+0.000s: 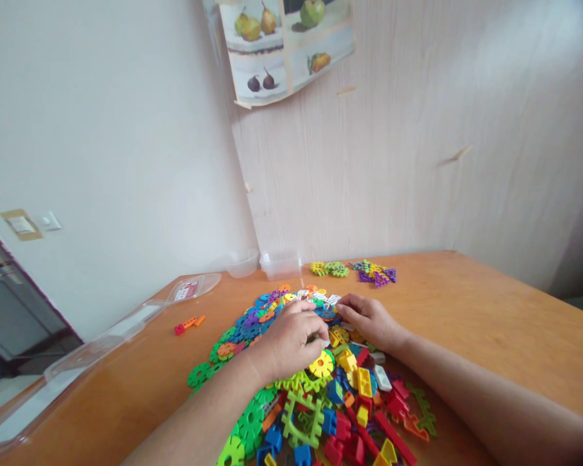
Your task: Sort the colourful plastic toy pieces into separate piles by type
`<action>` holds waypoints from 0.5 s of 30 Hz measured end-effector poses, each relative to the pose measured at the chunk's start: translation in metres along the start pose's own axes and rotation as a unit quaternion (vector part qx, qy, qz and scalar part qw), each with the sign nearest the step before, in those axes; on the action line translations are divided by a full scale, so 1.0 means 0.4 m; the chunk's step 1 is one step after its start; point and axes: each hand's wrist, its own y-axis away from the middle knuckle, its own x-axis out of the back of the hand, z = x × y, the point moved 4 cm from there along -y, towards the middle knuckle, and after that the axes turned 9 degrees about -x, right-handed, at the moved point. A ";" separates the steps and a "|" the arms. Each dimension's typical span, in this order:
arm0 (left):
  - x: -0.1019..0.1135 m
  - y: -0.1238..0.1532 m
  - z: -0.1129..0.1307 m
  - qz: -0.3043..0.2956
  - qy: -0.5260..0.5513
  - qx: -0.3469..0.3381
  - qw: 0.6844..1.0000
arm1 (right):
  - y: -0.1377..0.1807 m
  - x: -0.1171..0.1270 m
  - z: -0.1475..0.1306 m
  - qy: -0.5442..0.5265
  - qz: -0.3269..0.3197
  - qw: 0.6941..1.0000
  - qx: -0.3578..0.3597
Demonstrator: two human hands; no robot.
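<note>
A heap of mixed plastic building pieces lies on the table in front of me. My left hand (298, 340) is over the middle of the heap, its fingers curled in; a small pale bit shows by the fingertips, too little to name. Beside it, my right hand (372, 321) rests at the heap's right edge, fingers extended and bent down over the pieces, with nothing visibly held. Near the hands are a yellow notched disc (321, 364), a yellow block (364, 382) and white pieces (333, 300). Closer to me lies a lime-green toothed square frame (302, 419).
Two clear plastic containers, a round one (241, 264) and a rectangular one (280, 265), stand against the wall. Joined green and yellow pieces (337, 268) and purple ones (381, 278) lie at the back. Orange and red pieces (189, 323) lie left, near a clear lid (206, 283).
</note>
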 end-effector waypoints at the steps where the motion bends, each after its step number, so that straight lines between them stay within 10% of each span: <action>1: 0.000 0.000 0.000 0.002 0.006 0.002 1.000 | 0.000 0.000 -0.001 0.001 0.000 1.000 -0.002; 9: 0.027 -0.008 -0.002 0.089 0.066 0.009 0.994 | 0.003 -0.002 -0.001 -0.006 -0.017 1.000 -0.008; 15: 0.110 0.050 -0.183 0.211 0.058 0.196 0.956 | 0.003 -0.003 0.012 -0.015 -0.027 0.999 -0.023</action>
